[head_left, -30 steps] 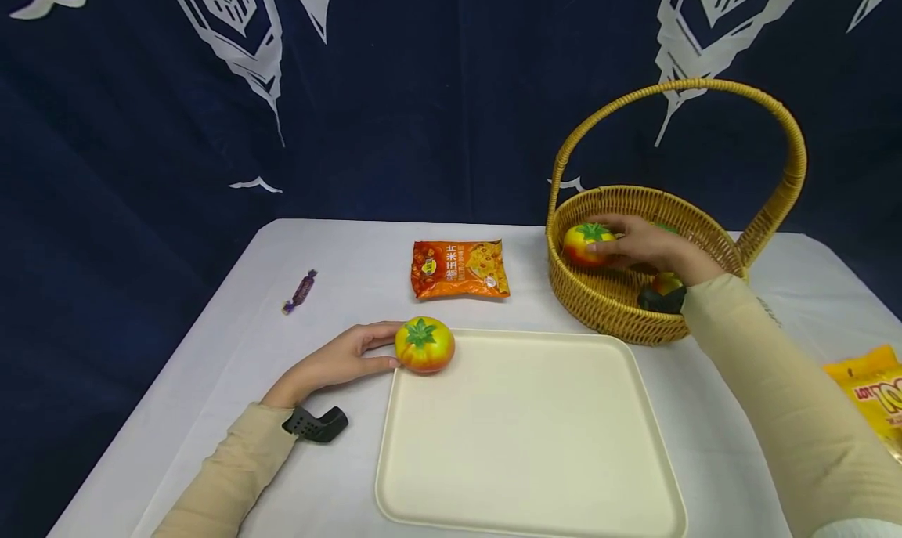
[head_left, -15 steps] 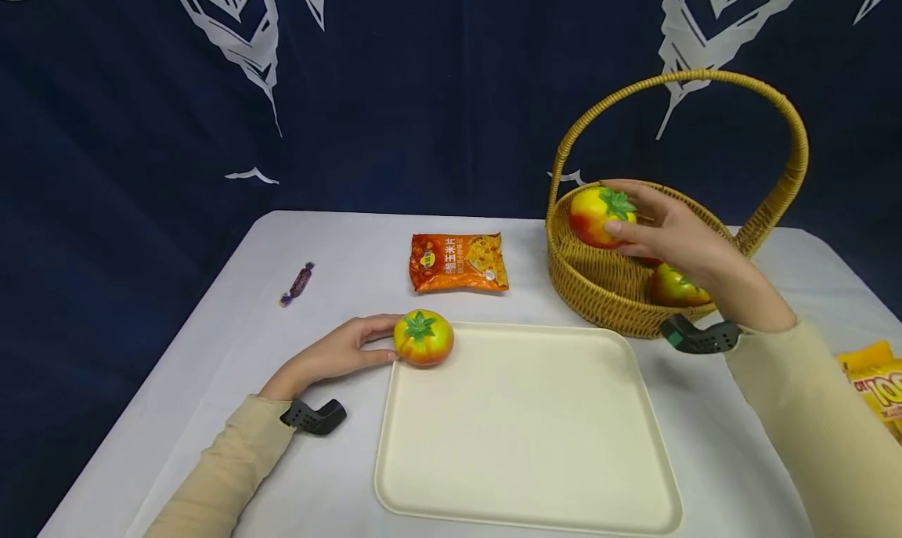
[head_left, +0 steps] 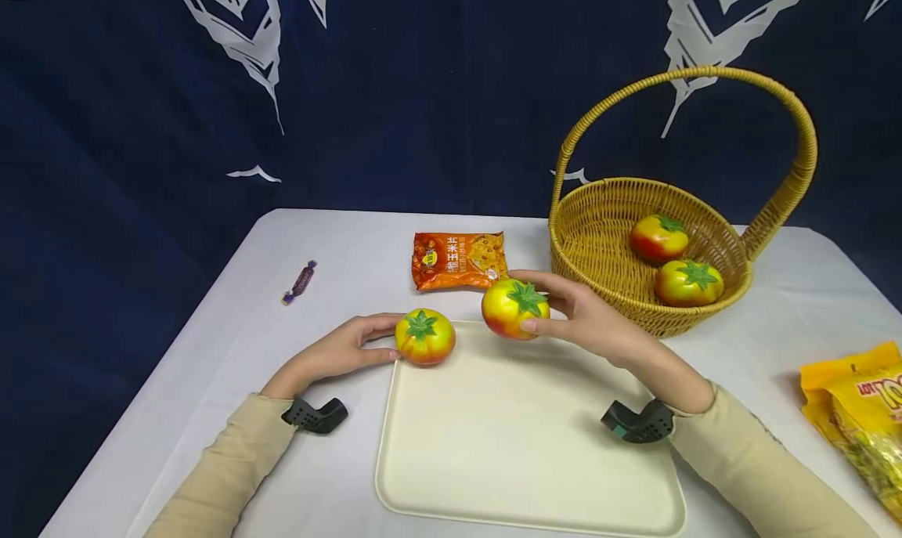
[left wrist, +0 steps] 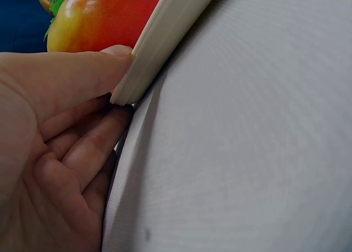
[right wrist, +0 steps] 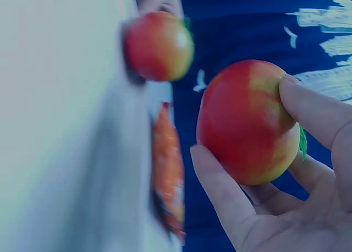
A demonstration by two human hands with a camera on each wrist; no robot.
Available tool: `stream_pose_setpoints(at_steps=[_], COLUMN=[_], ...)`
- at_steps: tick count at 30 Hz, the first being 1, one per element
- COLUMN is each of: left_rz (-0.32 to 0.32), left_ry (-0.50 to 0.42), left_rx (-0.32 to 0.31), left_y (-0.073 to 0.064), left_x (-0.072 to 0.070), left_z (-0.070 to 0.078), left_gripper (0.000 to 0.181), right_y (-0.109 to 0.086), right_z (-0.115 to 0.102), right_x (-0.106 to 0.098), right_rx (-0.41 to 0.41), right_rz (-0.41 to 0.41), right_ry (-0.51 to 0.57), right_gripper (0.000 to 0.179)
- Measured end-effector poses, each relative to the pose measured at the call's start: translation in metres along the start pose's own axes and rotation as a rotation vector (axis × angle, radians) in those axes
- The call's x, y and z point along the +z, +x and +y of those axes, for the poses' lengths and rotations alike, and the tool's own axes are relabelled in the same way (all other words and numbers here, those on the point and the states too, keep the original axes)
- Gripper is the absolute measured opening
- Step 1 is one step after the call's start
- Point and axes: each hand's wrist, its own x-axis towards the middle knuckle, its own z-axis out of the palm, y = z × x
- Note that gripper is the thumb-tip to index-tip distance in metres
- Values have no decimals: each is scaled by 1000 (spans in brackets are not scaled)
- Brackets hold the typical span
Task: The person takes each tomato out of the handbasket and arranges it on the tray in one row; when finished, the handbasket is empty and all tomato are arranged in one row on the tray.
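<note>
My right hand (head_left: 588,315) holds a yellow-red toy tomato (head_left: 509,309) above the back of the cream tray (head_left: 528,436), thumb and fingers round its sides. A second toy tomato (head_left: 425,337) sits on the tray's back left corner. At that corner my left hand (head_left: 345,355) grips the tray, its thumb (left wrist: 88,73) on the rim and its fingers at the outer wall. In the left wrist view this tomato is partly hidden by the thumb and rim. Two more toy tomatoes, one behind (head_left: 658,237) and one in front (head_left: 689,283), lie in the wicker basket (head_left: 592,240).
An orange snack bag (head_left: 458,260) lies behind the tray. A small purple wrapped candy (head_left: 300,282) is at the left of the white table (head_left: 232,342). At the right edge lies a yellow snack bag (head_left: 863,420). The basket's tall handle (head_left: 712,72) arches over it.
My right hand has lifted a toy tomato out of the basket and carried it left and toward me, over the tray. My left hand has stayed at the tray's corner.
</note>
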Motion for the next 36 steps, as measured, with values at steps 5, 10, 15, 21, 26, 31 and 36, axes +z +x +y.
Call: stream_pose_setpoints(at_steps=[5,10,15,21,26,31,36], left_rz=[4,5,6,7,2,6,8], left_ry=[-11,-5,2,6,-8,-4,-1], left_rx=[4,0,9,-2,-5,-6,3], left_y=[0,1,2,2,1,0,0], left_x=[0,1,2,1,1,2,1], left_z=[0,0,1,-1,-1,-2,-1], left_gripper=[55,54,53,53,54,54,54], right_y=[7,12,13,14,12,12,12], right_z=[15,26,31,30,27,28,29], right_x=[16,26,31,38,42,43,42], right_rx=[-7,-6,-3,10,9,4,-9], right_rz=[-45,-73,-82,-76,-40,-29,-26], right_ry=[20,-3,-25,-31,-58,-69,-65], right_gripper=[60,62,62,61,61,62,61])
